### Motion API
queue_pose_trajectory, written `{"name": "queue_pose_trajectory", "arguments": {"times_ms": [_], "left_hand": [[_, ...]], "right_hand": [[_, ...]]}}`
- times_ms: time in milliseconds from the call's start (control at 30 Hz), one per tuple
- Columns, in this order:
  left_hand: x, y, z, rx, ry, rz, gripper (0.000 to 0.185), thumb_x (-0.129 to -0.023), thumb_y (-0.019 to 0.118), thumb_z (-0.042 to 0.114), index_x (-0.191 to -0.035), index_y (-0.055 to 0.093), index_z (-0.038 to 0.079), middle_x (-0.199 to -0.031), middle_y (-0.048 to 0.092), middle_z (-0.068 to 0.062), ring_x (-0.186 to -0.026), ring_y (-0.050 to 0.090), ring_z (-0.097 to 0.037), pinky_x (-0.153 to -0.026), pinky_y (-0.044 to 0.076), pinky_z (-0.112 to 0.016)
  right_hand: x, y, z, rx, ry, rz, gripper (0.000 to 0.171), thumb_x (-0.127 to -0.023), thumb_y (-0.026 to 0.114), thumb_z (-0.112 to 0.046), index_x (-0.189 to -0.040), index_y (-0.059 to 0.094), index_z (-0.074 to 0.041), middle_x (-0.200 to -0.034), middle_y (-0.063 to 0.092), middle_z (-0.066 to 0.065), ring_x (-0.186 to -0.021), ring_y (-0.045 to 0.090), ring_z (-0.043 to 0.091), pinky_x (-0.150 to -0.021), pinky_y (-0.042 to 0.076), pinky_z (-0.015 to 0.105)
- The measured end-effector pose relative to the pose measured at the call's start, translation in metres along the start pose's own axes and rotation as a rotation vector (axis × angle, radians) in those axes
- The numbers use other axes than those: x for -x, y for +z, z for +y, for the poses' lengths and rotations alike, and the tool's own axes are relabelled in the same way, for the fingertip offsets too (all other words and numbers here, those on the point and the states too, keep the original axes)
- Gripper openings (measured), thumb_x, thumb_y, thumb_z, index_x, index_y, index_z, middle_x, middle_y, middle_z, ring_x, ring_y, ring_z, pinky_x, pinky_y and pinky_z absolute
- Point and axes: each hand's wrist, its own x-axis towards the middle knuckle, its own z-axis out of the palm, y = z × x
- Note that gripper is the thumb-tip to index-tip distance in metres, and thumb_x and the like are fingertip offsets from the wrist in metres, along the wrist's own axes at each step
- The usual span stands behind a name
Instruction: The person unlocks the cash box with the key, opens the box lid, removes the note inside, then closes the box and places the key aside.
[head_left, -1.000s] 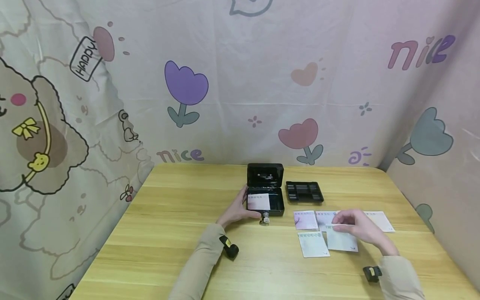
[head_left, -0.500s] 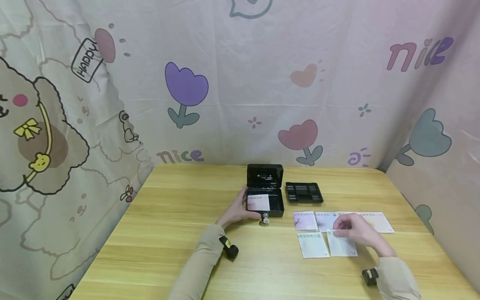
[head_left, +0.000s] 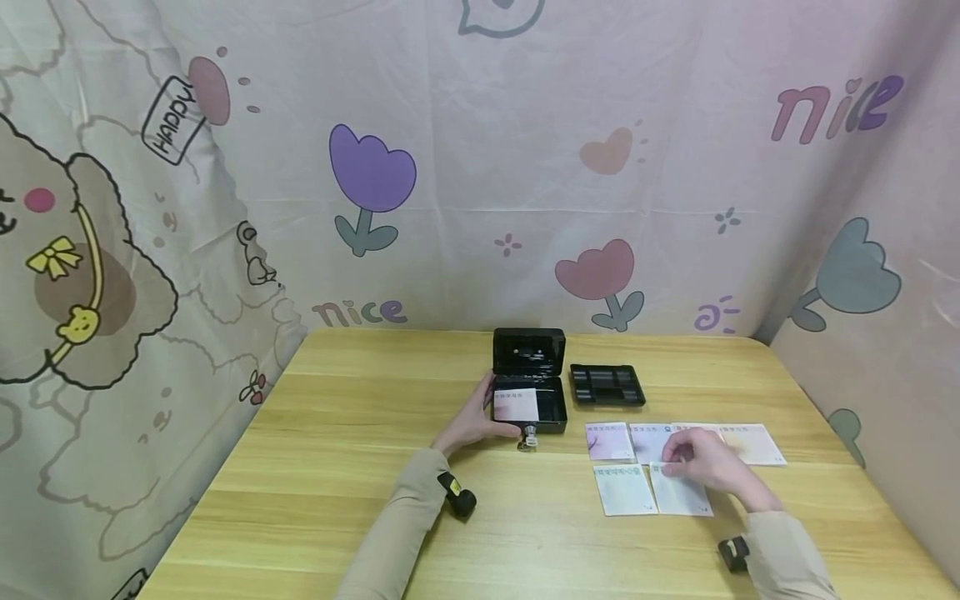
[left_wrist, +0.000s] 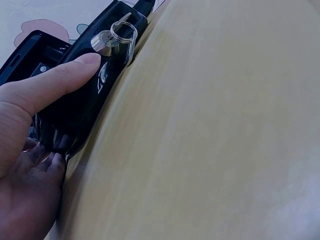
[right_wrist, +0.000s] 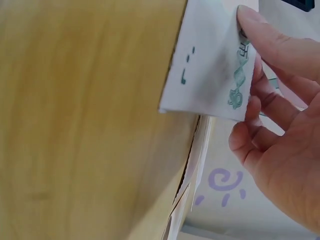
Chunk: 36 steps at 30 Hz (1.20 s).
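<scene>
My left hand (head_left: 471, 421) grips the near left corner of a black cash box (head_left: 529, 352), thumb against its front. In the left wrist view the thumb lies just beside the silver lock (left_wrist: 102, 43), where a key ring (left_wrist: 125, 33) hangs. The lid stands up, and a pinkish paper note (head_left: 516, 407) lies inside. My right hand (head_left: 707, 458) pinches the far edge of a white note with green print (head_left: 684, 498). In the right wrist view the thumb is on this side of the note (right_wrist: 210, 65) and the fingers are partly hidden behind it.
A similar note (head_left: 625, 493) lies to the left of the pinched one. Behind them is a row of notes (head_left: 609, 443), (head_left: 756, 446), partly covered by my right hand. A black compartment tray (head_left: 607, 400) sits right of the box. Patterned cloth (head_left: 450, 167) hangs behind the table.
My right hand has shifted slightly left and toward me, bringing the green-printed note down beside its neighbour. The left hand and the cash box have stayed put.
</scene>
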Motion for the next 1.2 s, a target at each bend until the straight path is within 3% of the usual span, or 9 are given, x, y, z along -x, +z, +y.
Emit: {"name": "queue_pose_trajectory", "arguments": {"times_ms": [167, 433, 667, 867, 1067, 1200], "left_hand": [[0.001, 0.0, 0.002, 0.0, 0.0, -0.001, 0.129, -0.072, 0.092, 0.017, -0.162, 0.001, 0.003, -0.17, 0.006, -0.021, -0.157, 0.015, -0.039, -0.129, 0.017, -0.05], [0.0, 0.0, 0.0, -0.03, 0.053, -0.001, 0.129, -0.072, 0.092, 0.026, -0.161, 0.002, 0.0, -0.167, 0.008, -0.028, -0.154, 0.017, -0.047, -0.127, 0.019, -0.057], [0.0, 0.0, 0.0, 0.004, 0.017, -0.007, 0.129, -0.071, 0.092, 0.017, -0.161, 0.0, 0.002, -0.17, 0.005, -0.022, -0.156, 0.014, -0.041, -0.128, 0.017, -0.052], [0.0, 0.001, 0.001, -0.009, 0.015, -0.008, 0.128, -0.073, 0.091, 0.018, -0.162, 0.0, 0.003, -0.17, 0.005, -0.021, -0.156, 0.015, -0.04, -0.128, 0.018, -0.051], [0.001, 0.001, 0.0, -0.011, 0.011, -0.015, 0.128, -0.073, 0.091, 0.018, -0.161, -0.001, 0.002, -0.17, 0.003, -0.021, -0.156, 0.014, -0.041, -0.128, 0.018, -0.051], [0.002, 0.0, 0.0, 0.001, 0.006, -0.012, 0.128, -0.073, 0.09, 0.015, -0.161, -0.001, 0.001, -0.169, 0.004, -0.022, -0.156, 0.014, -0.042, -0.128, 0.018, -0.053]], "right_hand": [[-0.002, 0.002, 0.0, 0.041, 0.001, 0.01, 0.018, -0.072, 0.084, -0.007, -0.076, 0.068, -0.014, -0.072, 0.058, -0.006, -0.066, 0.043, 0.001, -0.062, 0.037, 0.02], [-0.003, 0.002, 0.0, 0.05, 0.037, -0.008, 0.019, -0.071, 0.085, -0.008, -0.076, 0.068, -0.014, -0.071, 0.056, -0.005, -0.067, 0.043, 0.003, -0.062, 0.036, 0.02], [-0.002, 0.002, -0.001, 0.041, 0.049, -0.006, 0.019, -0.072, 0.085, -0.009, -0.076, 0.068, -0.015, -0.071, 0.055, -0.004, -0.066, 0.042, 0.004, -0.061, 0.035, 0.02], [-0.002, 0.001, 0.0, -0.006, 0.07, 0.004, 0.017, -0.075, 0.083, -0.008, -0.081, 0.069, -0.014, -0.074, 0.055, -0.004, -0.07, 0.044, 0.005, -0.062, 0.036, 0.02], [-0.003, -0.003, -0.007, -0.102, -0.081, 0.101, 0.015, -0.079, 0.082, -0.01, -0.091, 0.073, -0.011, -0.075, 0.054, -0.007, -0.07, 0.043, 0.001, -0.06, 0.038, 0.02], [-0.014, -0.006, -0.022, -0.098, -0.196, 0.147, 0.02, -0.081, 0.082, -0.012, -0.099, 0.075, -0.008, -0.082, 0.065, -0.007, -0.076, 0.051, -0.002, -0.068, 0.048, 0.022]]}}
